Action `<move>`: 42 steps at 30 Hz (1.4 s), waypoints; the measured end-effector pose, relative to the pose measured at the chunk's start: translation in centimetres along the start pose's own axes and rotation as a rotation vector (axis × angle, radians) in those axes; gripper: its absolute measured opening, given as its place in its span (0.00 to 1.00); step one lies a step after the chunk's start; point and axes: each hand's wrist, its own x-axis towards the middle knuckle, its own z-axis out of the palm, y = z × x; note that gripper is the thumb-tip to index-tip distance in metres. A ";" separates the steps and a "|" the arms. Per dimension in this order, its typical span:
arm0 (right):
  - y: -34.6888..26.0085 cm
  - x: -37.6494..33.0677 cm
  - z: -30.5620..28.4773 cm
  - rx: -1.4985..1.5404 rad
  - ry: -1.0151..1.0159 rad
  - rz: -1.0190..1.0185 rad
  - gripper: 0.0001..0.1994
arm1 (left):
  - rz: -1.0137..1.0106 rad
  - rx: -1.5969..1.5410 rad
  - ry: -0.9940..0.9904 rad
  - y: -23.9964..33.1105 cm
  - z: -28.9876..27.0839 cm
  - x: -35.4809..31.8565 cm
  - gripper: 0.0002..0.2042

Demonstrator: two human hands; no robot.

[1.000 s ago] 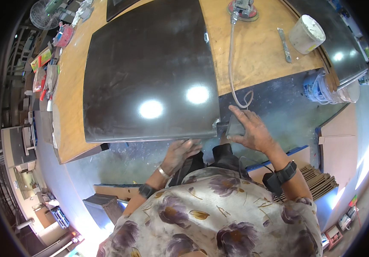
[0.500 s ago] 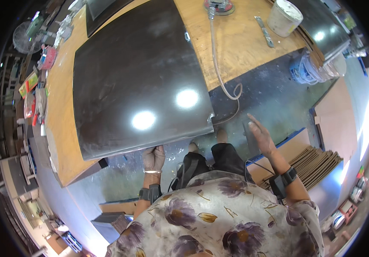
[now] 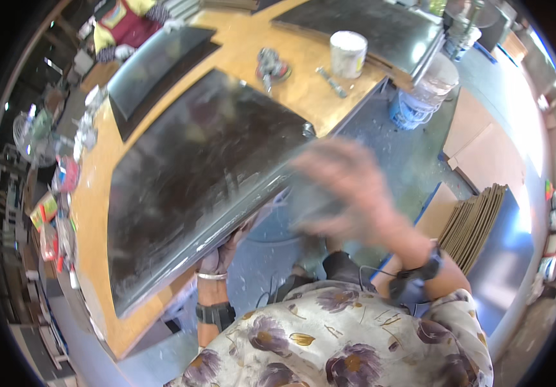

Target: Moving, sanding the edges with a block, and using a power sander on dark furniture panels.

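A large, glossy dark panel (image 3: pixel 188 180) lies on a wooden table, its near long edge showing pale streaks and scuffs. My left hand (image 3: pixel 221 253) is closed on that near edge from below, its fingers partly hidden under the panel. Close to the panel's near right corner is my right hand (image 3: pixel 349 184), smeared by motion. A dark grey flat pad (image 3: pixel 313 206), also blurred, is held against its palm; whether it touches the panel edge I cannot tell.
On the wooden table (image 3: pixel 252 32) are a round sander (image 3: pixel 271 68), a scraper (image 3: pixel 331 82), a white tub (image 3: pixel 348 55) and more dark panels (image 3: pixel 155 71). A co-worker in a maroon apron (image 3: pixel 129 26) stands far left. Stacked cardboard (image 3: pixel 475 229) and a bucket (image 3: pixel 413 106) are at right.
The view has turned, and the panel now slants with its near edge face in sight. My right hand has come up and left to the panel's corner with the pad. My left hand stays at the edge.
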 end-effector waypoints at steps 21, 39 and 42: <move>5.0 2.4 0.3 -0.127 0.044 -0.181 0.36 | 0.338 0.094 0.128 -3.0 4.4 1.3 0.19; 3.5 2.3 2.6 -0.127 0.038 -0.252 0.35 | 0.288 -0.038 0.067 -2.5 5.0 1.3 0.18; 0.0 3.5 5.3 -0.102 -0.017 -0.318 0.37 | 0.200 -0.084 0.083 -1.4 5.7 2.0 0.17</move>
